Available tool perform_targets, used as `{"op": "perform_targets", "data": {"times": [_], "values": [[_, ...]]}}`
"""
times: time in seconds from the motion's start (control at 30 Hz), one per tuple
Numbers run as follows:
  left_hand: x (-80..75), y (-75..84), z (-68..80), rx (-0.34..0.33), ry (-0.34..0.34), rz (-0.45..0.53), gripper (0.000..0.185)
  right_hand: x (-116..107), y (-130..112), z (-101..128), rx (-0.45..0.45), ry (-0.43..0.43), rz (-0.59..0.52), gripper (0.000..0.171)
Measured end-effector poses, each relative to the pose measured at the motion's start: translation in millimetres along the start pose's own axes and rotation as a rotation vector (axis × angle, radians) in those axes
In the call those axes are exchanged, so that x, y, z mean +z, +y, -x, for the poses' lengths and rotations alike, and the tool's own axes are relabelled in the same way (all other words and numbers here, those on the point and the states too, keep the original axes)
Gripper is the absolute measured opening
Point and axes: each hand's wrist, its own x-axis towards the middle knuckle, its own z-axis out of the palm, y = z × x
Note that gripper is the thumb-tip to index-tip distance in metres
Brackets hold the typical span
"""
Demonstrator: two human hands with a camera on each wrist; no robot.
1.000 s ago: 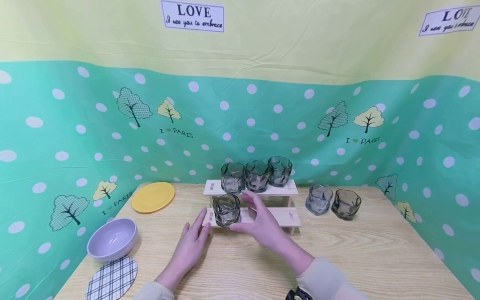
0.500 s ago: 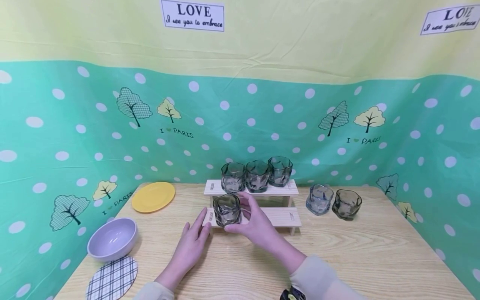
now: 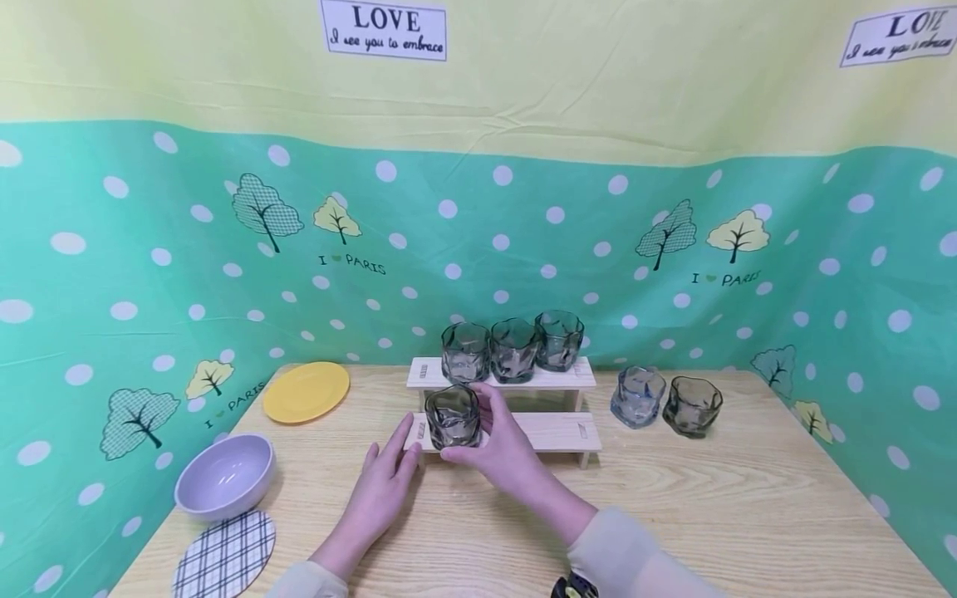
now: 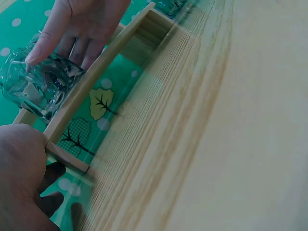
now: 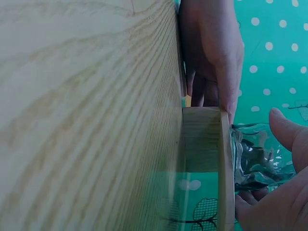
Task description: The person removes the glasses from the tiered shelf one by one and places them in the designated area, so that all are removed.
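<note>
On the wooden table (image 3: 673,507), a two-step wooden rack (image 3: 557,432) stays steady because the left hand (image 3: 381,486) rests against its end, fingers straight; the right hand (image 3: 501,444) curls around a smoky, faceted glass (image 3: 452,415) standing upright on the lower step's left end
</note>
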Motion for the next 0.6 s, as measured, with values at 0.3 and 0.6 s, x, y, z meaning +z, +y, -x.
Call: {"op": "perform_targets", "data": {"times": [0.3, 0.6], "values": [[0.3, -1.2, -0.7, 0.003, -0.001, -0.001, 0.061, 4.1, 0.1, -2.6, -0.008, 0.024, 0.024, 0.103], [0.1, -0.4, -0.3, 0.01, -0.005, 0.001, 0.061, 7.1, 1.6, -4.0, -0.02, 0.05, 0.065, 0.097]]}}
